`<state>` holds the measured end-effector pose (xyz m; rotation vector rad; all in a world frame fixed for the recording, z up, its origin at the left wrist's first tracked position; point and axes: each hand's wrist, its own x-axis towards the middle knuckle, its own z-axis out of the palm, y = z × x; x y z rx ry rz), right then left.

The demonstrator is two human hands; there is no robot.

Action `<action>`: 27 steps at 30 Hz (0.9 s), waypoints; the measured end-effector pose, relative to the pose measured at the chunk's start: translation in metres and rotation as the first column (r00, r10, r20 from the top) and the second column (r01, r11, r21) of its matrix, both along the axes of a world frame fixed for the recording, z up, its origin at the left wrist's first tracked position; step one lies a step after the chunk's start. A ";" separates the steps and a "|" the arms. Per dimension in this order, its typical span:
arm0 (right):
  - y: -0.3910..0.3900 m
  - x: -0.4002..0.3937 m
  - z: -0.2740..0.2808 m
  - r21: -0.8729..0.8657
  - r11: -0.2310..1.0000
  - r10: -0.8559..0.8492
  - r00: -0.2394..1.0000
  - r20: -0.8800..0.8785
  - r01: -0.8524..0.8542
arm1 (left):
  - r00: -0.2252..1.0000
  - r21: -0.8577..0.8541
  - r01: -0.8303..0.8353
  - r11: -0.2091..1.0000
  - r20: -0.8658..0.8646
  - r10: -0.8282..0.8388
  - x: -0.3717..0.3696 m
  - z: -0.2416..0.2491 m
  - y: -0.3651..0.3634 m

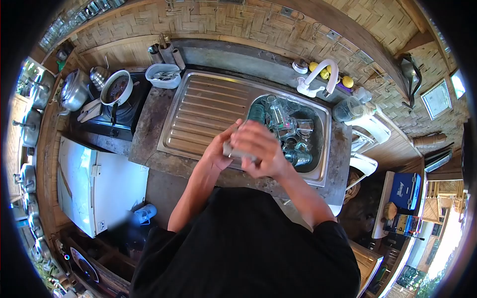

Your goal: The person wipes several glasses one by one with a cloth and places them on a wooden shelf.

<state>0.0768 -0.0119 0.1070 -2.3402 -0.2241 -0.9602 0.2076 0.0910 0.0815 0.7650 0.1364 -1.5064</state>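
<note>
Both my hands meet above the front edge of the steel sink's ribbed drainboard [206,107]. My left hand [217,150] is closed around a small pale grey object [233,151], mostly covered by fingers, so its kind does not show. Over the top of it lies my right hand [259,145], blurred by motion, its fingers together and pressed on the same object. Just beyond my right hand, the sink basin holds several clear glasses [277,111] and glass mugs [303,126], some lying on their sides.
A white faucet [318,79] rises behind the basin, with yellow lemon-like items [348,81] beside it. A white tub of cutlery [164,75] stands left of the drainboard. Further left, a pot [117,88] sits on a black stove. A clear jar [348,108] stands at the right.
</note>
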 end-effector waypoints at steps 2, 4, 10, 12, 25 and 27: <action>0.000 0.002 -0.002 -0.013 0.996 -0.086 0.995 0.040 0.087 | 0.997 -0.030 -0.075 0.997 -0.005 0.075 -0.001 -0.024 -0.004; 0.020 -0.004 -0.007 -0.038 0.999 0.031 0.999 -0.042 -0.033 | 0.998 0.058 0.043 0.997 0.052 -0.046 0.007 -0.016 -0.005; 0.022 -0.008 -0.009 -0.021 0.999 0.027 0.999 -0.025 -0.027 | 0.991 0.029 0.134 0.991 0.004 -0.134 0.013 -0.016 -0.010; 0.003 -0.003 -0.013 0.003 0.995 -0.096 0.995 0.028 0.096 | 0.996 -0.023 0.083 0.996 -0.025 -0.083 0.004 -0.014 -0.017; -0.006 0.005 -0.014 0.086 0.981 -0.182 0.981 0.064 0.177 | 0.994 -0.080 0.008 0.997 -0.108 -0.017 0.003 -0.005 -0.024; -0.015 0.009 -0.022 0.135 0.965 -0.241 0.966 0.098 0.227 | 0.994 -0.281 -0.004 0.960 -0.109 -0.027 0.007 -0.049 -0.019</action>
